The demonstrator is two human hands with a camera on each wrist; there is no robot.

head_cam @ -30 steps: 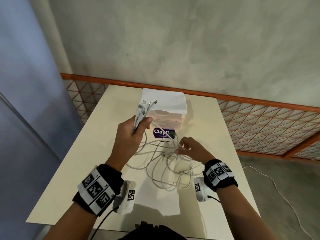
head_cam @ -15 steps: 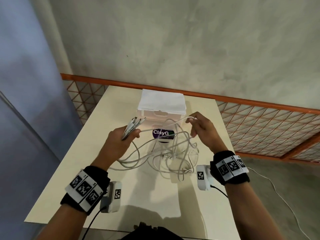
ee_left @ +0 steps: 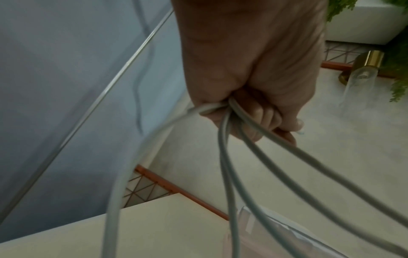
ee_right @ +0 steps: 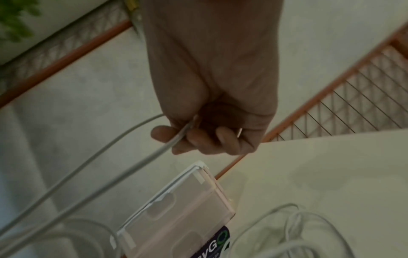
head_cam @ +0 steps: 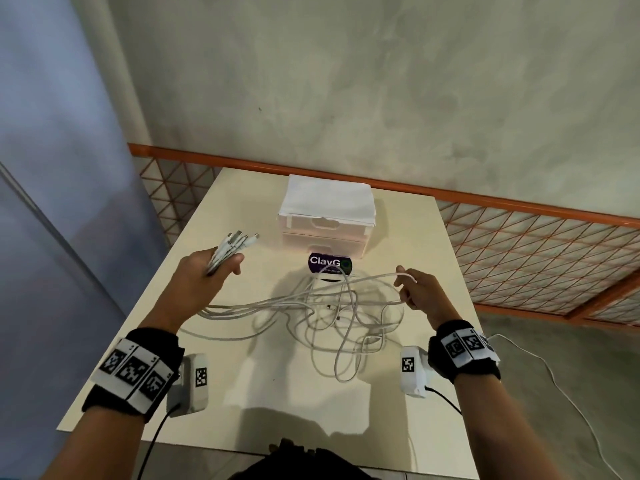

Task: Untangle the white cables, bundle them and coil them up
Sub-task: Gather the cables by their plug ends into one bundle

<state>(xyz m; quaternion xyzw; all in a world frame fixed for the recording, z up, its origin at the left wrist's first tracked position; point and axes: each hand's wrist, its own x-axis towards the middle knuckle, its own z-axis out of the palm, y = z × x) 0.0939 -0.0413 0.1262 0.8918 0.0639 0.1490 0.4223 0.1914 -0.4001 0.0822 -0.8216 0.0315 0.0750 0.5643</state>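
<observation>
A bunch of white cables is gripped near its connector ends by the left hand, raised over the left part of the cream table; the fingers are curled tightly round the strands, as is seen in the left wrist view, and the metal-tipped plugs are fanned out beyond the fist toward the far side. From that fist the cables are led rightward across the table into a loose tangle of loops lying on the middle of the tabletop. A single loop of cable is pinched by the right hand, lifted over the right part of the table; its thumb and forefinger are pressed together on the strand while the other fingers are curled inward. A small translucent drawer unit, topped with folded white paper, is stood at the far middle of the table, and a dark purple label with white lettering is seen just in front of it, touched by the far edge of the tangle. Marker-printed bands are worn on both wrists.
</observation>
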